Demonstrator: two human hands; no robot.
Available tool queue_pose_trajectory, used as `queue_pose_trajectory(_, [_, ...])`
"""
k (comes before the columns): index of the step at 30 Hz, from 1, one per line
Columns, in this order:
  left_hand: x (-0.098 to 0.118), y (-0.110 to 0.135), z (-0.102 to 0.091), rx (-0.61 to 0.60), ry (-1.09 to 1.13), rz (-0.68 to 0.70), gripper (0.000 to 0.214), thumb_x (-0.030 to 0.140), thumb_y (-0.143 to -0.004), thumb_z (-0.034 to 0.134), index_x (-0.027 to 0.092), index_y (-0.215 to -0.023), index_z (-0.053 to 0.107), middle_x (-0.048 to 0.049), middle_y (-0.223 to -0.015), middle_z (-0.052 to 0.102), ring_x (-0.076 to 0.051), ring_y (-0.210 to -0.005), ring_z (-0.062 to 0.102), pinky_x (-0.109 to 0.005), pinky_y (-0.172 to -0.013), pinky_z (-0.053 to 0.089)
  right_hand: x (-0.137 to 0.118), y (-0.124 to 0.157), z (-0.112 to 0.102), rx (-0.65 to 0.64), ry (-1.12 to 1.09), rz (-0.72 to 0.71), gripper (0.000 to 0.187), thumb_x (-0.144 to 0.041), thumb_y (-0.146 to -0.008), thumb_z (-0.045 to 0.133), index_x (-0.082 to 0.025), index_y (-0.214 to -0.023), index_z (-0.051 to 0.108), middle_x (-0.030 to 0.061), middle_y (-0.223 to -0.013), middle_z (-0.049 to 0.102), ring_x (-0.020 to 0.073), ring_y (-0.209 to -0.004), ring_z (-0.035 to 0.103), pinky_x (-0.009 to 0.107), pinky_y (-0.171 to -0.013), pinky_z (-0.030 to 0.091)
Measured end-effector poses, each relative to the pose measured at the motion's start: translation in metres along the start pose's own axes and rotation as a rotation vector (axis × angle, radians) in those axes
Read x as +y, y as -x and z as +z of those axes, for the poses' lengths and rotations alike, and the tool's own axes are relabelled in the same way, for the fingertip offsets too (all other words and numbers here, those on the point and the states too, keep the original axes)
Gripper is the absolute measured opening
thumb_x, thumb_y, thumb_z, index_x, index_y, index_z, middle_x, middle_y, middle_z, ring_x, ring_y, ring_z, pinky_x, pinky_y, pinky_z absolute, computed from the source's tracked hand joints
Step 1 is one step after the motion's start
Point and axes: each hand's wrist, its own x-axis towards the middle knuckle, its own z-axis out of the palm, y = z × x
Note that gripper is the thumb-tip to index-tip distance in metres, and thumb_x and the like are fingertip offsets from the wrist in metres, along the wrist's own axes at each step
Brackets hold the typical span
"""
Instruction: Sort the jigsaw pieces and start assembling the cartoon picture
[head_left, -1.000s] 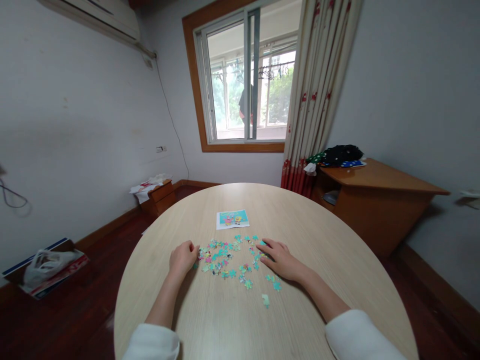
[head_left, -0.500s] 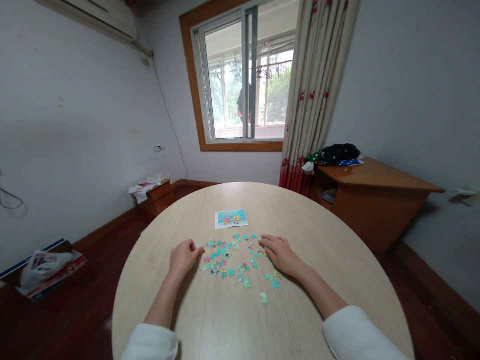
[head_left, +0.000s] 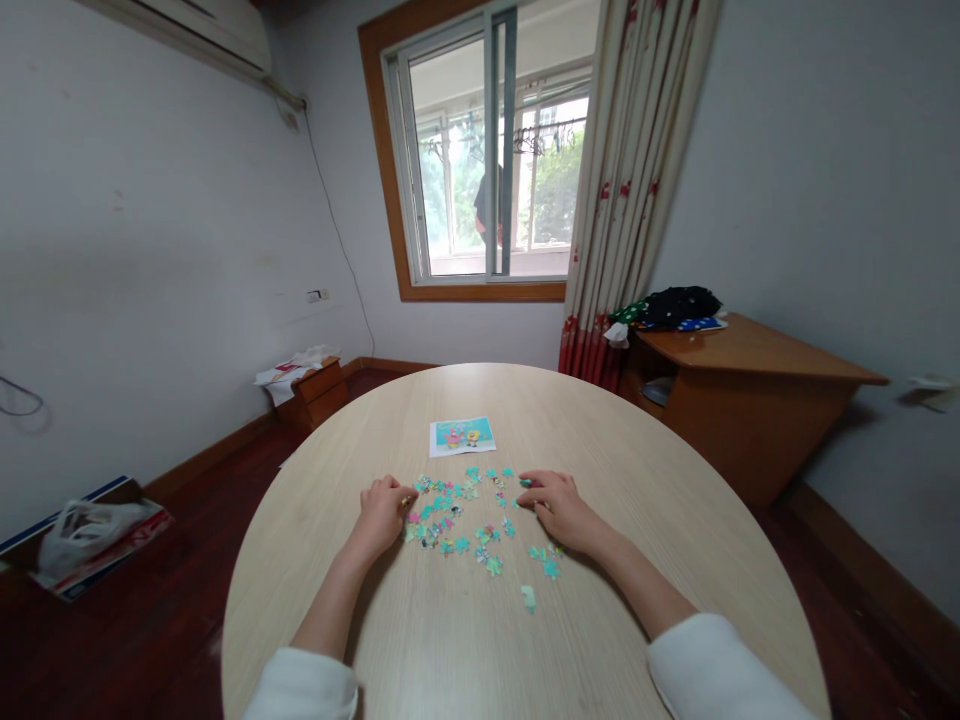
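Note:
Small jigsaw puzzle pieces (head_left: 448,505), mostly teal with bits of pink and yellow, lie scattered in the middle of the round table. At the left edge of the pile, my left hand (head_left: 382,510) has its fingers pinched together on a small puzzle piece (head_left: 406,501), mostly hidden by the fingertips. My right hand (head_left: 559,507) rests at the pile's right side with its fingers apart, and pieces show partly under and between them. Beyond the pieces lies a printed picture (head_left: 463,437) of a pink starfish and a yellow cartoon figure.
A pale green piece (head_left: 529,598) lies apart, toward the near side of the wooden table (head_left: 420,640). Clothes (head_left: 675,308) are heaped on a brown desk (head_left: 765,350) at right. At left on the floor is a box with a plastic bag (head_left: 90,530). A person stands beyond the window.
My left hand has moved slightly right and away from me, against the pile. The right hand's fingers have spread, and pieces near it have shifted under them.

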Motion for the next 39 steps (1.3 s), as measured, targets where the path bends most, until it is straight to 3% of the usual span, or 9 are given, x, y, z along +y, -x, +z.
queue_pose_trajectory(9, [0.003, 0.001, 0.003, 0.003, 0.092, 0.063, 0.045, 0.001, -0.076, 0.039, 0.024, -0.102, 0.068, -0.0074, -0.095, 0.059, -0.02, -0.095, 0.05, -0.033, -0.08, 0.031, -0.019, 0.005, -0.007, -0.109, -0.095, -0.148, 0.04, -0.005, -0.068, 0.041, -0.025, -0.08, 0.073, 0.0045, -0.127, 0.054, 0.021, -0.12, 0.045, 0.044, -0.102, 0.023])
queue_pose_trajectory(14, [0.001, -0.002, 0.003, 0.082, 0.107, -0.007, 0.031, 0.009, -0.079, 0.043, 0.021, -0.089, 0.071, -0.0086, -0.094, 0.06, -0.022, -0.096, 0.051, -0.035, -0.082, 0.032, -0.015, 0.004, -0.006, -0.073, -0.077, -0.091, 0.034, -0.006, -0.069, 0.042, -0.023, -0.071, 0.072, 0.0055, -0.122, 0.058, 0.0218, -0.116, 0.048, 0.044, -0.1, 0.026])
queue_pose_trajectory(20, [-0.001, -0.002, 0.007, 0.044, -0.011, -0.026, 0.051, 0.003, -0.076, 0.04, 0.028, -0.114, 0.062, -0.009, -0.103, 0.055, -0.023, -0.1, 0.048, -0.034, -0.081, 0.032, -0.013, 0.003, -0.003, -0.027, -0.084, -0.089, 0.032, -0.011, -0.074, 0.044, -0.023, -0.086, 0.072, 0.0078, -0.12, 0.058, 0.0213, -0.115, 0.048, 0.043, -0.1, 0.027])
queue_pose_trajectory(26, [-0.001, -0.001, 0.007, -0.007, -0.062, -0.045, 0.044, 0.01, -0.081, 0.038, 0.028, -0.111, 0.064, -0.0104, -0.103, 0.054, -0.025, -0.099, 0.046, -0.037, -0.082, 0.031, -0.003, 0.003, 0.004, -0.075, 0.035, -0.017, 0.045, -0.009, -0.077, 0.038, -0.023, -0.111, 0.064, 0.0106, -0.126, 0.052, 0.0221, -0.12, 0.044, 0.043, -0.101, 0.026])
queue_pose_trajectory(33, [0.003, 0.0, 0.002, 0.024, -0.017, -0.059, 0.038, 0.011, -0.08, 0.039, 0.023, -0.099, 0.068, -0.0094, -0.103, 0.055, -0.023, -0.1, 0.046, -0.035, -0.084, 0.031, 0.005, 0.001, 0.009, -0.03, 0.061, 0.007, 0.04, -0.01, -0.078, 0.039, -0.021, -0.104, 0.067, 0.0101, -0.125, 0.054, 0.0212, -0.119, 0.044, 0.041, -0.101, 0.025])
queue_pose_trajectory(36, [0.005, 0.001, 0.004, 0.022, -0.005, -0.019, 0.044, 0.008, -0.077, 0.039, 0.026, -0.109, 0.065, -0.009, -0.104, 0.054, -0.022, -0.101, 0.046, -0.035, -0.084, 0.03, 0.006, -0.001, 0.008, 0.031, 0.102, 0.018, 0.039, -0.011, -0.08, 0.038, -0.021, -0.106, 0.065, 0.0098, -0.124, 0.055, 0.0202, -0.118, 0.045, 0.041, -0.1, 0.026])
queue_pose_trajectory(39, [0.006, 0.002, 0.005, -0.007, -0.009, 0.016, 0.049, 0.008, -0.077, 0.04, 0.03, -0.116, 0.06, -0.0082, -0.104, 0.053, -0.022, -0.1, 0.045, -0.036, -0.085, 0.03, 0.009, -0.002, 0.006, 0.088, 0.174, 0.119, 0.038, -0.014, -0.082, 0.038, -0.021, -0.109, 0.064, 0.0113, -0.124, 0.054, 0.0212, -0.117, 0.046, 0.042, -0.099, 0.026])
